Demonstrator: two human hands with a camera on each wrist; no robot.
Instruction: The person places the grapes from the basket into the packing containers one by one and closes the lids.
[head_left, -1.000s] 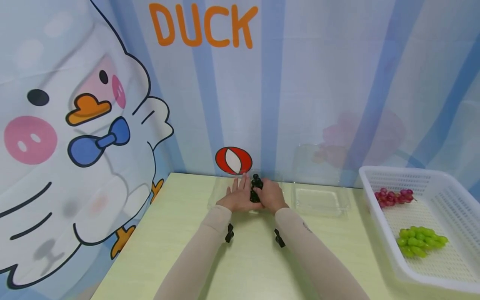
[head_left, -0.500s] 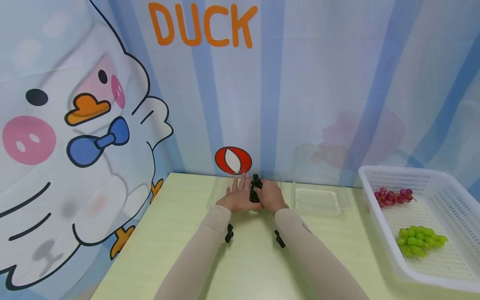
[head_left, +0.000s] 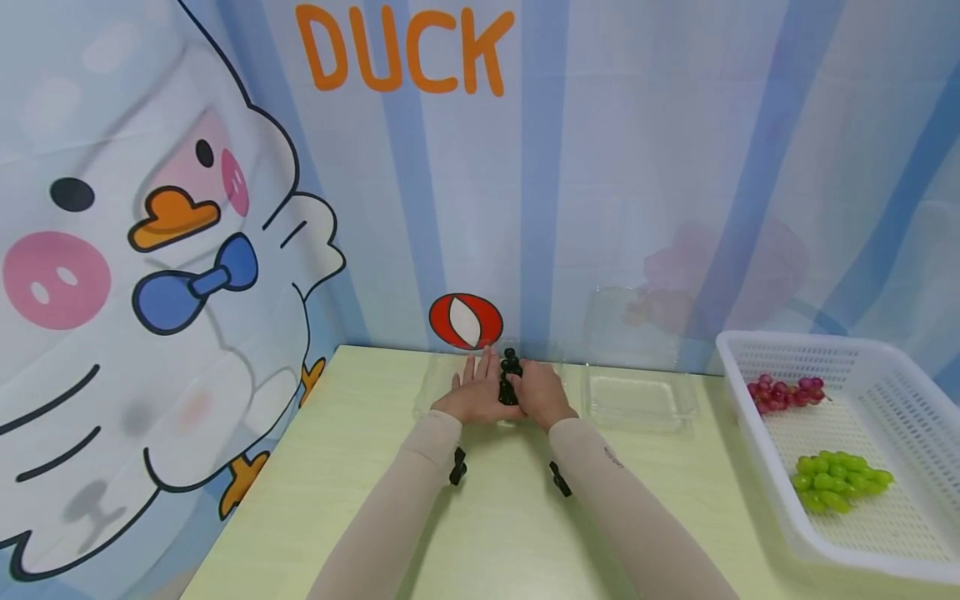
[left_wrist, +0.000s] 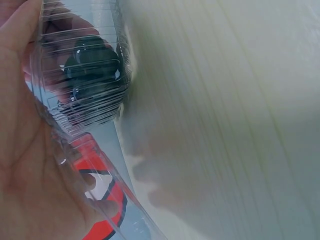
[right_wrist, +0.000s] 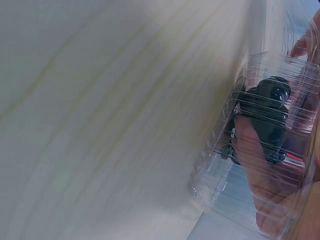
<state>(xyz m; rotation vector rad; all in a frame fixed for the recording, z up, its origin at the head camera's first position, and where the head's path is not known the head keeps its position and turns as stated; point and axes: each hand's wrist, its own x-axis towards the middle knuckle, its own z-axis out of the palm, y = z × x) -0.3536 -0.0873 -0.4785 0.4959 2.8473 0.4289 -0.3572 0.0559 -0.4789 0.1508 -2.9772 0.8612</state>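
Note:
A bunch of black grapes (head_left: 508, 387) lies in a clear plastic clamshell box (right_wrist: 215, 187) at the back middle of the table. From the right, my right hand (head_left: 544, 393) reaches into the box and grips the bunch; a digit shows against the grapes through the ridged wall in the right wrist view. Just left of the bunch is my left hand (head_left: 476, 397), its fingers straight and pointing to the back. The left wrist view has the box wall (left_wrist: 82, 107) beside that palm, with the dark grapes visible through it.
A second clear clamshell box (head_left: 641, 398) stands to the right, its lid raised against the curtain. Farther right, a white plastic basket (head_left: 780, 500) holds red grapes (head_left: 783, 394) and green grapes (head_left: 840, 481). A duck-print curtain (head_left: 480, 192) borders the table's back edge.
The right thumb and fingers have shifted very slightly left over the black grapes. The left hand, boxes and basket keep their places.

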